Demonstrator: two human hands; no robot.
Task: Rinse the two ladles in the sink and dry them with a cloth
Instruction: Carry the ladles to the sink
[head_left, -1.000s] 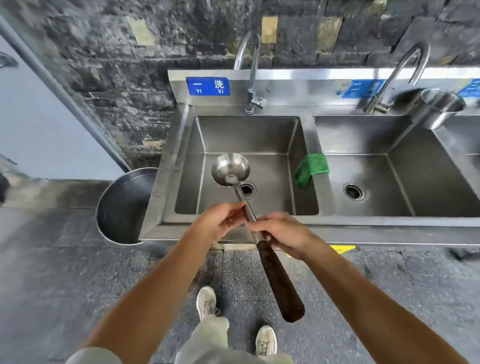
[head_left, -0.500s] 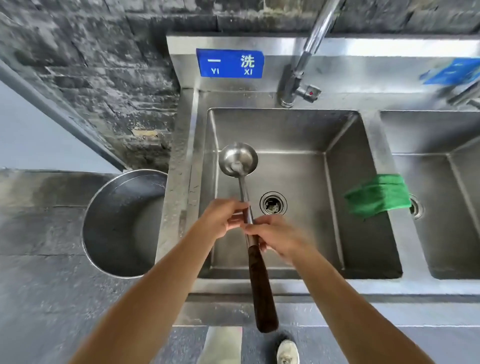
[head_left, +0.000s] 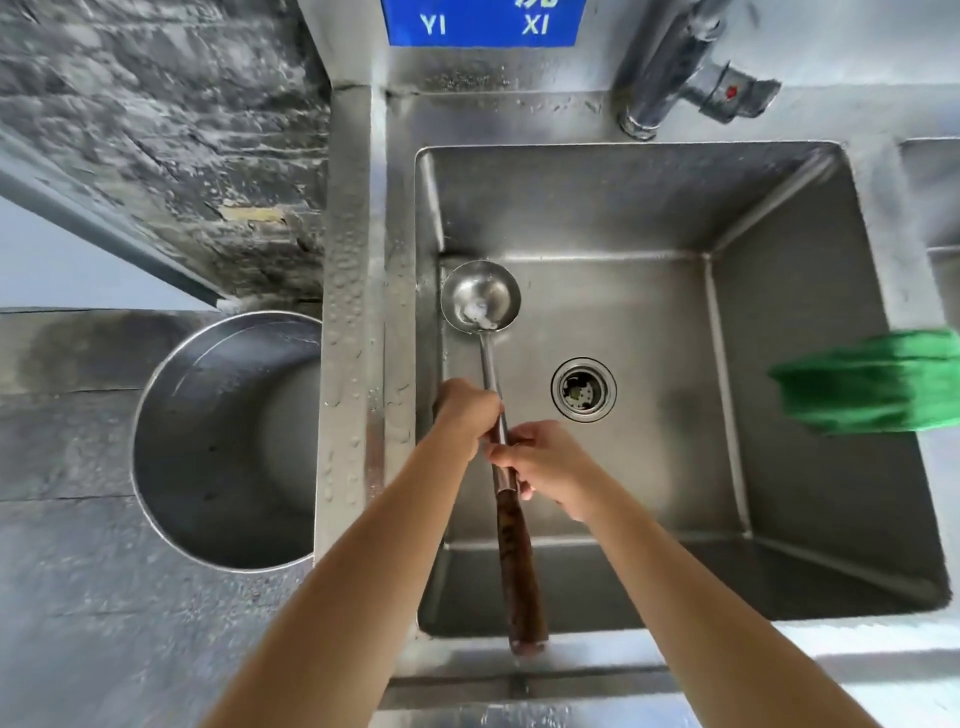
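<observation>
A steel ladle (head_left: 480, 304) with a dark wooden handle lies over the left steel sink basin (head_left: 779, 208), its bowl facing up with a bit of white residue inside. My left hand (head_left: 465, 413) grips the metal shaft. My right hand (head_left: 545, 462) holds the shaft just below, where the wood starts. The handle end reaches past the sink's front rim. A green cloth (head_left: 872, 384) hangs over the divider at the right. Only one ladle is in view.
A faucet (head_left: 675, 67) stands behind the basin, no water running. The drain (head_left: 583, 389) sits mid-basin. A big steel pot (head_left: 223, 441) stands on the floor left of the sink. A blue sign (head_left: 480, 23) is on the backsplash.
The view has closed in on the left basin. Both hands have carried the ladle forward and lower into the basin, its bowl toward the back left corner.
</observation>
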